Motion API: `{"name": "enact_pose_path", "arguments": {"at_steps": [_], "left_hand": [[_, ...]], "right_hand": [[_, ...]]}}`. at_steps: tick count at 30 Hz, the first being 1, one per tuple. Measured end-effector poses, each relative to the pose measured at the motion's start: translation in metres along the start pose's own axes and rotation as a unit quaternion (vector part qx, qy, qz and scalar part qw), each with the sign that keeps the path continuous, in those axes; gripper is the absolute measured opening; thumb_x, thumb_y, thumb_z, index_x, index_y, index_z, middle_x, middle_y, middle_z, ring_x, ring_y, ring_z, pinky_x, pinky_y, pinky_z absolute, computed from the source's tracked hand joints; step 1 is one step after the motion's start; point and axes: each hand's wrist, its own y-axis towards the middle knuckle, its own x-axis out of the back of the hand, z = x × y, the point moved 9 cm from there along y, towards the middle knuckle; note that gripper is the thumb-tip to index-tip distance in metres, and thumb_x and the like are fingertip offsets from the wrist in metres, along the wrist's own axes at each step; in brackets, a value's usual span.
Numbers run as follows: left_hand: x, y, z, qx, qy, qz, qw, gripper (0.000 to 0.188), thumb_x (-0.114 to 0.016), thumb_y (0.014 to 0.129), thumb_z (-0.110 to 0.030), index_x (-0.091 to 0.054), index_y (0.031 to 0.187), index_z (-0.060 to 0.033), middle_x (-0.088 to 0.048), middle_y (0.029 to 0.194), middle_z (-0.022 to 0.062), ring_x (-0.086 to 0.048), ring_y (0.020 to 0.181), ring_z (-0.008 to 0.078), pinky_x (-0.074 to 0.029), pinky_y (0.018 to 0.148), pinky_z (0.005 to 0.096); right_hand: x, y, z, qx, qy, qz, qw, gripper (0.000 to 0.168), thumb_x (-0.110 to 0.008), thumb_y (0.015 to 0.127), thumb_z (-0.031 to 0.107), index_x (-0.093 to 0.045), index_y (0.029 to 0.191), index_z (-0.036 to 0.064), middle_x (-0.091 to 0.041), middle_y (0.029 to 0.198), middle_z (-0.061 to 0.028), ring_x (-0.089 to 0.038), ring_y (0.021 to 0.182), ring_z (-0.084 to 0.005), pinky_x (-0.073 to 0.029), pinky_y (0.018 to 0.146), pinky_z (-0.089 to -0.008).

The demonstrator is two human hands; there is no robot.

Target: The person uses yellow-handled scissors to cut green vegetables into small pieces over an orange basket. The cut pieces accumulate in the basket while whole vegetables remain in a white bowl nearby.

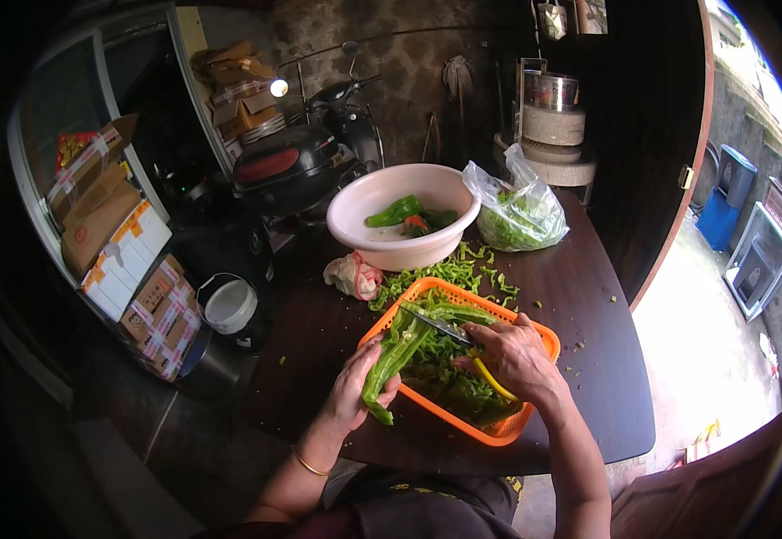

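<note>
My left hand (357,384) holds a long green pepper (391,360), split lengthwise so its pale inside shows. In my right hand (519,357) is a pair of scissors (441,327) with yellow handles. Their blades reach to the pepper's upper part. Beneath both hands stands an orange plastic basket (478,434) with perforated sides. Cut green pepper pieces (448,370) fill much of it. Behind the basket, more cut strips (458,273) lie loose on the dark wooden table (593,397).
A pale plastic basin (391,252) holds whole peppers (394,211). Beside it sits a clear plastic bag (522,222) of greens. A red net bag (357,275) of pale contents rests left of the strips. Beyond the table are a scooter (297,162), cardboard boxes (162,313) and a bucket (229,306).
</note>
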Motion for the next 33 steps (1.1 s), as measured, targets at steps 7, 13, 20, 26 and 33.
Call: {"name": "enact_pose_path", "arguments": {"at_steps": [7,13,20,26,33], "left_hand": [[-0.008,-0.001,0.002,0.028,0.038,0.015,0.999,0.038,-0.037,0.107,-0.029,-0.042,0.135,-0.0045,-0.052,0.072,0.008,-0.047,0.055,0.0118,-0.041,0.049,0.0234],[0.001,-0.001,0.006,0.04,0.039,0.003,0.998,0.037,-0.034,0.107,-0.031,-0.043,0.137,-0.0103,-0.052,0.072,0.0098,-0.046,0.052,0.0132,-0.04,0.048,0.0237],[-0.003,0.0,-0.016,-0.068,0.062,-0.04,0.995,0.047,-0.034,0.107,-0.038,-0.038,0.146,-0.0127,-0.052,0.071,0.0067,-0.045,0.051,0.0111,-0.038,0.048,0.0225],[-0.008,0.002,-0.006,-0.062,0.071,-0.046,0.994,0.05,-0.033,0.106,-0.042,-0.036,0.147,-0.0142,-0.051,0.071,0.0059,-0.045,0.051,0.0105,-0.037,0.046,0.0217],[-0.009,0.005,0.003,-0.051,0.044,-0.046,0.997,0.045,-0.033,0.106,-0.039,-0.04,0.144,-0.0153,-0.051,0.069,0.0065,-0.045,0.049,0.0115,-0.037,0.045,0.0216]], "right_hand": [[0.003,0.0,0.004,0.027,-0.004,-0.038,0.999,0.052,-0.07,0.085,0.046,-0.066,0.119,0.006,-0.069,0.09,-0.0125,-0.064,0.084,-0.0309,-0.041,0.084,-0.0428],[-0.01,0.002,-0.008,0.005,0.017,0.017,1.0,0.052,-0.071,0.085,0.044,-0.065,0.119,0.006,-0.069,0.094,-0.0129,-0.064,0.087,-0.0309,-0.041,0.084,-0.0424],[0.006,-0.003,0.004,0.021,-0.018,-0.068,0.997,0.056,-0.068,0.088,0.047,-0.061,0.125,0.006,-0.059,0.091,-0.0113,-0.057,0.09,-0.0268,-0.035,0.082,-0.0398],[0.005,-0.003,0.008,0.041,-0.019,-0.074,0.996,0.057,-0.066,0.089,0.049,-0.06,0.126,0.006,-0.055,0.086,-0.011,-0.055,0.087,-0.0258,-0.034,0.08,-0.0392],[0.003,-0.001,0.007,0.027,-0.006,-0.049,0.998,0.055,-0.067,0.088,0.047,-0.063,0.121,0.004,-0.061,0.087,-0.0124,-0.059,0.085,-0.0275,-0.036,0.083,-0.0392]]}}
